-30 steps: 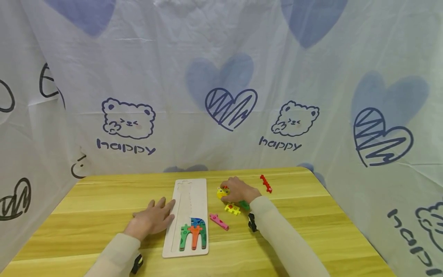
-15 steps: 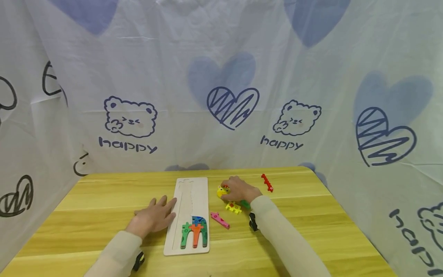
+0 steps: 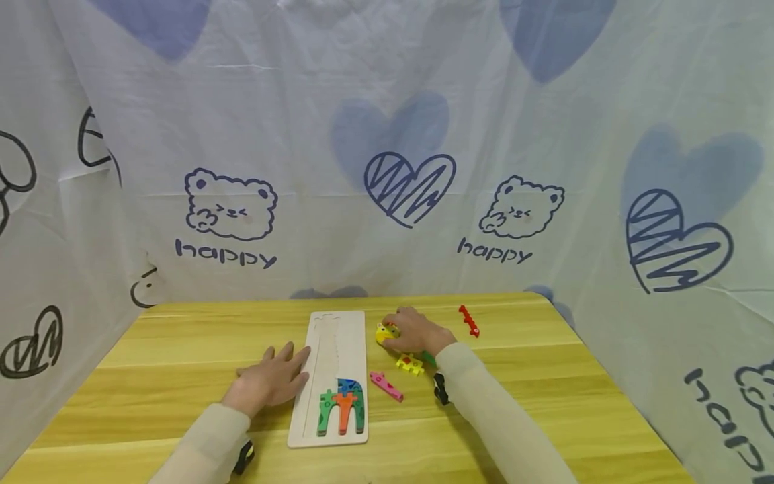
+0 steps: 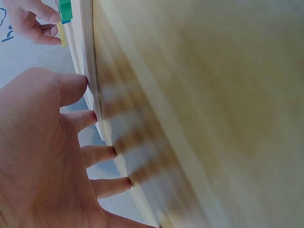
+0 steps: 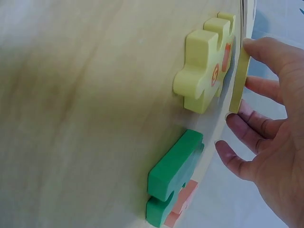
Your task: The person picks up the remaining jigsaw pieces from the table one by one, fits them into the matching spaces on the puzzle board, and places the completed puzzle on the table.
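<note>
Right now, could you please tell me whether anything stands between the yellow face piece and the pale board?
Nothing visible does: only bare tabletop separates the yellow face piece from the pale board; the pink piece lies off that path.

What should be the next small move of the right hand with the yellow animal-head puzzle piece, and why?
Probably the right hand should carry the yellow animal-head puzzle piece leftward to the pale rectangular wooden board: it pinches that piece, the board's outlined recess is unfilled toward its far end, and the left hand touches the board's left edge.
</note>
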The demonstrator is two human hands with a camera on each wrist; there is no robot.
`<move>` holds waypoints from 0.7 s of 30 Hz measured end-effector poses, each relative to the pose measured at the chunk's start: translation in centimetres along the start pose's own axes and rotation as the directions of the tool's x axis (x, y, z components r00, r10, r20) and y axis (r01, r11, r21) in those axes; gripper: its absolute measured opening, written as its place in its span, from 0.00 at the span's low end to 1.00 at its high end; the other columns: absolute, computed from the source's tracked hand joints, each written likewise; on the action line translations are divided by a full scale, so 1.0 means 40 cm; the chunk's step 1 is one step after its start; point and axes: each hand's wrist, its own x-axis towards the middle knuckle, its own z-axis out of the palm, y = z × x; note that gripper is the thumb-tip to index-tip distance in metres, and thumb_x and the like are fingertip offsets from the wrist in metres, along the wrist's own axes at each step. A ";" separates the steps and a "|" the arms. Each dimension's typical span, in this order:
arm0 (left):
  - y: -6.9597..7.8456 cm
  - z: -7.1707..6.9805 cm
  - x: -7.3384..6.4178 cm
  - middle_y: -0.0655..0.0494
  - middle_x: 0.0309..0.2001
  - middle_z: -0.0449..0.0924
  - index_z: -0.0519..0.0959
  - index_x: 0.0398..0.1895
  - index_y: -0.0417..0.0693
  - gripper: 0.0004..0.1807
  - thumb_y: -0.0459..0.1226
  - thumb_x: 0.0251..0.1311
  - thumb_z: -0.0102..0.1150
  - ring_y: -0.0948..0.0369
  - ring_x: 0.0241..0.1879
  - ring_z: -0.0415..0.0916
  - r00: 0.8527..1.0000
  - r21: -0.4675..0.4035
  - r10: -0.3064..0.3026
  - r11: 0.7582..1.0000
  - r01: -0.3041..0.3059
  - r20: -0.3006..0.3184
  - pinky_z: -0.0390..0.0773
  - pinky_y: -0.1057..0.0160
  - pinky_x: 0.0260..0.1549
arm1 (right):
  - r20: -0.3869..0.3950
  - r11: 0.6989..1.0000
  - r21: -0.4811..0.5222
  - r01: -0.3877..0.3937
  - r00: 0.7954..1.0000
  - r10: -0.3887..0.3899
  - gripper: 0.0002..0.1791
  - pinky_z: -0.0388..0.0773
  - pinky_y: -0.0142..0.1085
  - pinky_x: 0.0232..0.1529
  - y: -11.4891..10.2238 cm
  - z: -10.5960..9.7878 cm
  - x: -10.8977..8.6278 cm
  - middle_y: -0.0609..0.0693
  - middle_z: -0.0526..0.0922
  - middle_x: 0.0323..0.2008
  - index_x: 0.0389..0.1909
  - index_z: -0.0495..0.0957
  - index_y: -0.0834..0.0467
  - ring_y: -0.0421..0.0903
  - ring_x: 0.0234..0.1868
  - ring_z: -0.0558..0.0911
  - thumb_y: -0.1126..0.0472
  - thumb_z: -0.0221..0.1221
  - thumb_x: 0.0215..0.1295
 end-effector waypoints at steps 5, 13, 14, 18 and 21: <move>0.001 0.000 0.001 0.37 0.81 0.54 0.58 0.82 0.54 0.33 0.51 0.79 0.44 0.28 0.77 0.51 1.000 0.004 0.002 1.000 -0.002 0.000 0.59 0.10 0.51 | -0.005 1.000 -0.006 -0.007 1.000 0.007 0.26 0.78 0.46 0.61 -0.007 -0.002 0.006 0.53 0.80 0.60 0.67 0.77 0.53 0.50 0.55 0.75 0.46 0.61 0.73; 0.001 0.002 0.002 0.37 0.81 0.54 0.58 0.82 0.54 0.33 0.51 0.79 0.44 0.27 0.77 0.52 1.000 0.003 0.009 1.000 -0.009 -0.006 0.59 0.09 0.50 | -0.013 1.000 0.000 0.017 1.000 -0.017 0.28 0.77 0.43 0.59 -0.040 -0.020 0.027 0.52 0.79 0.60 0.69 0.75 0.53 0.48 0.54 0.73 0.46 0.60 0.73; 0.001 0.002 0.002 0.37 0.81 0.54 0.58 0.82 0.54 0.33 0.51 0.79 0.44 0.27 0.77 0.52 1.000 0.004 0.009 1.000 -0.009 -0.006 0.59 0.09 0.50 | -0.015 1.000 -0.003 0.028 1.000 -0.028 0.27 0.76 0.42 0.58 -0.045 -0.023 0.032 0.52 0.79 0.59 0.69 0.76 0.53 0.48 0.53 0.73 0.47 0.61 0.73; 0.000 0.002 0.002 0.37 0.81 0.54 0.58 0.82 0.54 0.33 0.51 0.79 0.44 0.27 0.77 0.52 1.000 0.003 0.006 1.000 -0.006 -0.006 0.59 0.09 0.50 | -0.010 0.997 -0.017 0.070 0.997 -0.070 0.27 0.73 0.41 0.52 -0.064 -0.027 0.054 0.53 0.79 0.55 0.68 0.76 0.55 0.49 0.50 0.72 0.48 0.62 0.73; -0.002 0.002 0.001 0.37 0.81 0.53 0.58 0.82 0.54 0.33 0.51 0.79 0.43 0.27 0.77 0.51 1.000 0.002 0.001 1.000 -0.001 0.002 0.59 0.09 0.50 | -0.003 0.996 -0.019 0.091 0.996 -0.091 0.27 0.75 0.43 0.56 -0.081 -0.027 0.071 0.54 0.80 0.57 0.67 0.76 0.55 0.50 0.53 0.73 0.48 0.62 0.73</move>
